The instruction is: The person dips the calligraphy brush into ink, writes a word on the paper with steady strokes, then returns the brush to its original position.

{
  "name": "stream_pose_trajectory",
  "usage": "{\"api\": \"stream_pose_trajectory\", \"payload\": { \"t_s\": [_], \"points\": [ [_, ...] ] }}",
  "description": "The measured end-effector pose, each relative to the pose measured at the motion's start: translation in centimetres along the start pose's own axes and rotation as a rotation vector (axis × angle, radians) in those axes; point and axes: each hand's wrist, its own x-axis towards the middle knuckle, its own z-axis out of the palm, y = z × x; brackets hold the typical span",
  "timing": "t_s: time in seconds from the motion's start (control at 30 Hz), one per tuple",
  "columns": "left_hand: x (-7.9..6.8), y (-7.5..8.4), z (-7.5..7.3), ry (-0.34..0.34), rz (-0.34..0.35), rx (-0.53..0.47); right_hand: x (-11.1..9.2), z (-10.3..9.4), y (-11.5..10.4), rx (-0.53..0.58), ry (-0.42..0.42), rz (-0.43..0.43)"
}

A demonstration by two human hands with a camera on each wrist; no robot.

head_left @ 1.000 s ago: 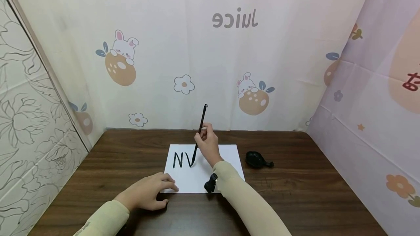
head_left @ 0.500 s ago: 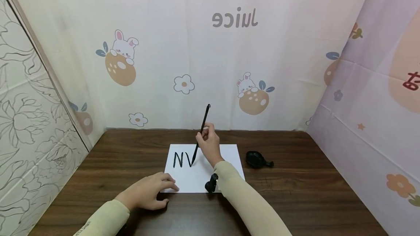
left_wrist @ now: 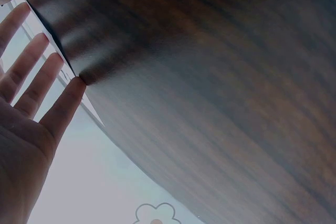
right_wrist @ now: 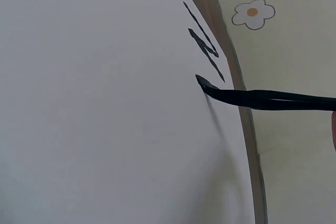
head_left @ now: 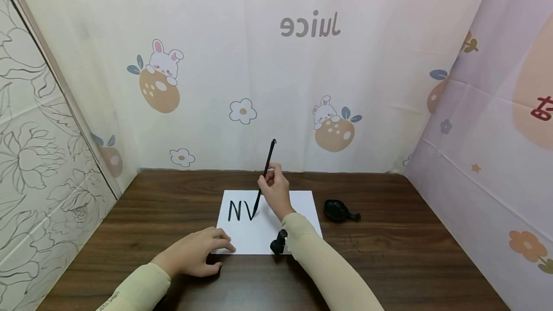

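A sheet of white paper (head_left: 252,239) lies on the wooden table, bearing a black letter N (head_left: 234,210) and a V-like stroke (head_left: 248,210) beside it. My right hand (head_left: 276,190) pinches a black writing brush (head_left: 269,158), which leans with its top away to the right. In the right wrist view, the inked tip of the brush (right_wrist: 231,96) touches the paper just below the N. My left hand (head_left: 196,252) rests at the paper's lower left corner, fingers spread; its fingertips (left_wrist: 79,81) meet the paper's edge in the left wrist view.
To the right of the paper sits a small black dish (head_left: 334,210) with a short handle or spout; its contents cannot be made out. A patterned curtain (head_left: 276,85) stands behind the table (head_left: 389,253), and more printed cloth hangs at both sides.
My right hand has shifted slightly right, and the brush's top end leans a little further right. Its tip has risen slightly from the bottom of the V-like stroke. My left hand stays put.
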Motion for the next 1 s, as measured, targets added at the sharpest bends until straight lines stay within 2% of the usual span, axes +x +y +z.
{"api": "stream_pose_trajectory", "payload": {
  "t_s": [0.5, 1.0],
  "points": [
    [-0.01, -0.05, -0.08, 0.008, 0.011, 0.003, 0.23, 0.0, 0.53, -0.04, 0.024, -0.061],
    [-0.04, -0.25, 0.25, -0.005, -0.004, -0.003, 0.36, 0.04, 0.29, -0.057, 0.012, -0.048]
  ]
}}
